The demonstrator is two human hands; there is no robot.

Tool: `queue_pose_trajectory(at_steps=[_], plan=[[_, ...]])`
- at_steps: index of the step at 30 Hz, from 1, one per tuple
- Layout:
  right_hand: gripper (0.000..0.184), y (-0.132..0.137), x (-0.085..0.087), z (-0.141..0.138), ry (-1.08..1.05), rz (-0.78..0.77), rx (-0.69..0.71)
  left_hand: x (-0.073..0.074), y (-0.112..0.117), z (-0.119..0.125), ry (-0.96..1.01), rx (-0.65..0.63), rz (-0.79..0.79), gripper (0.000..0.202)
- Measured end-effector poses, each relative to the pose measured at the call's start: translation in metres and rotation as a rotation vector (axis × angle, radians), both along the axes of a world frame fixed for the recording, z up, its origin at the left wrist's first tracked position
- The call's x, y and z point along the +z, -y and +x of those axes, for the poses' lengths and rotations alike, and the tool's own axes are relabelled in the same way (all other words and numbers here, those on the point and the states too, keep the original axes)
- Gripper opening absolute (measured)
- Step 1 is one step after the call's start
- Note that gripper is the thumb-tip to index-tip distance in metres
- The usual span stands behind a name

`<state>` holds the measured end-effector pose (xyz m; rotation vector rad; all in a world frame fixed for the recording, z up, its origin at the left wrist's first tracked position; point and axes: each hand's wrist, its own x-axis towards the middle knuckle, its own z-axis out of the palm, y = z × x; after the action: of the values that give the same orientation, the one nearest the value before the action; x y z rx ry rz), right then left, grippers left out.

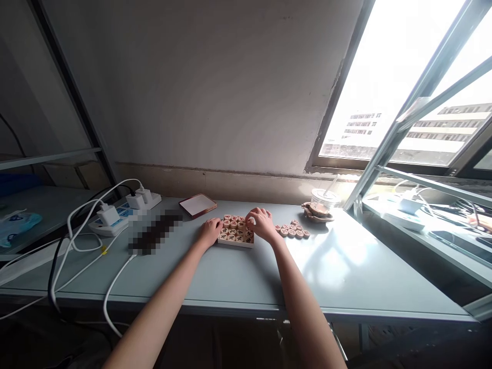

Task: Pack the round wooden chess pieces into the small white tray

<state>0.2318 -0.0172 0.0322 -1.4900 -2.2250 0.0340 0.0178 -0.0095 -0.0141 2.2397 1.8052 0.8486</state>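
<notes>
A shallow open box (238, 243) on the table holds rows of round wooden Chinese chess pieces (231, 231) marked with characters. My left hand (211, 230) is closed against the box's left side, its fingertips at the edge. Over the box's back right corner, my right hand (262, 223) bends its fingers down onto a Chinese chess piece (249, 221), partly hidden by the fingers. Several loose Chinese chess pieces (292, 232) lie in a cluster to the right of my right hand. The box lid (198, 205) rests inside-up, behind and left of the box.
On the left stand a power strip (115, 225) with white chargers, tangled cables (71, 241) and a pixelated dark object (156, 233). At the back right, a clear plastic cup (326, 199) with a straw sits in a brown holder (318, 214). A metal frame (369, 174) rises beyond the table's right end.
</notes>
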Motion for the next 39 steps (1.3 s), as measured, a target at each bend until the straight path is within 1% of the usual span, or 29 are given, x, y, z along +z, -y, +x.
queue_pose_trajectory(at_steps=[3,5,8,11,14,20,27,31,39], plan=[[0.03,-0.0004,0.0015,0.002,0.053,0.044,0.029,0.0027,0.0022,0.0006,0.001,-0.004,-0.005,0.029],[0.034,0.0002,0.0022,0.002,0.084,0.094,0.067,0.0051,0.0042,0.0014,0.003,-0.001,-0.011,0.029],[0.036,0.0017,0.0023,-0.0002,0.134,0.157,0.12,0.0087,0.0068,0.0029,0.009,0.007,-0.032,0.028],[0.036,0.0026,0.0015,-0.0032,0.175,0.191,0.127,0.0104,0.0077,0.0038,0.014,0.012,-0.036,0.027],[0.036,0.0026,0.0007,-0.0053,0.207,0.224,0.134,0.0091,0.0064,0.0034,0.013,0.013,-0.022,0.027],[0.036,0.0038,0.0027,-0.005,0.203,0.193,0.137,0.0046,0.0026,0.0025,0.02,0.012,-0.026,0.027],[0.036,0.0043,0.0079,-0.0047,0.241,0.193,0.107,0.0055,0.0035,0.0039,-0.006,0.022,-0.014,0.028],[0.037,0.0052,0.0073,-0.0067,0.259,0.186,0.122,0.0064,0.0044,0.0041,-0.004,0.023,-0.002,0.029],[0.04,0.0044,0.0091,-0.0028,0.121,0.154,0.058,0.0063,0.0046,0.0046,0.014,0.021,0.009,0.028]])
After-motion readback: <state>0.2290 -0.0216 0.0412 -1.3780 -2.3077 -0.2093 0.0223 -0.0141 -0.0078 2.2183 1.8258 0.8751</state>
